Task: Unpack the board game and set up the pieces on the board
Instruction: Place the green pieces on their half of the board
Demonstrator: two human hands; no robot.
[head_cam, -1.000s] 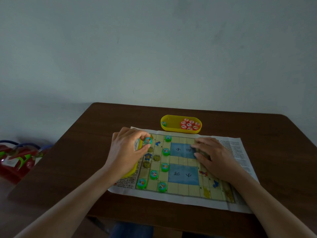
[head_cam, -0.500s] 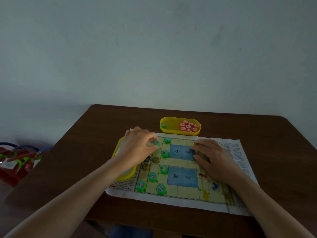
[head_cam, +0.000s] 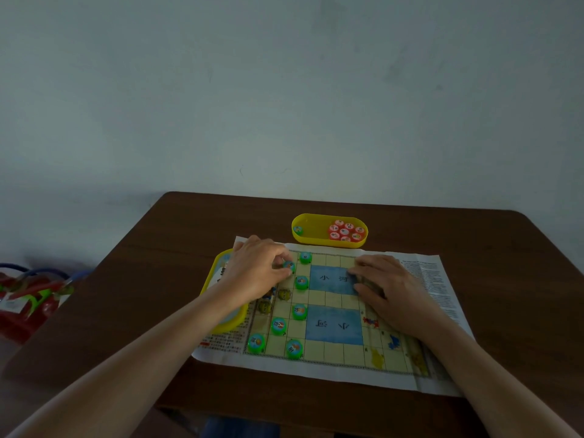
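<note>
Plain grey-blue wall fills the upper part of the view, and below it stands a dark brown wooden table (head_cam: 177,248) with rounded corners. Spread on it is a thin paper game board (head_cam: 335,317) printed with a yellow grid and two blue rectangles, with text columns in its margins.

At the board's far left corner, the left hand (head_cam: 256,273) pinches a small round green game piece (head_cam: 289,266) between thumb and fingertips, low over a square; whether the piece touches the paper cannot be told. Just beyond those fingertips sits another green piece (head_cam: 305,257), and nearer the person than the hand five more green pieces (head_cam: 278,325) lie on squares along the board's left columns. Under the left wrist and forearm a shallow yellow oval plastic lid (head_cam: 221,324) rests partly on the board's left margin.

On the other side, the right hand (head_cam: 388,292) lies palm down with fingers slack and slightly curled, pressing the board's right half flat and grasping nothing visible.

Beyond both hands, just past the far edge of the paper, stands a yellow oval plastic tray (head_cam: 313,238) holding a cluster of round red game pieces (head_cam: 345,230) at its right end and one green piece at its left end.

Far to the left of the left arm, off the table, lies a red bag with green and blue straps (head_cam: 28,295).
</note>
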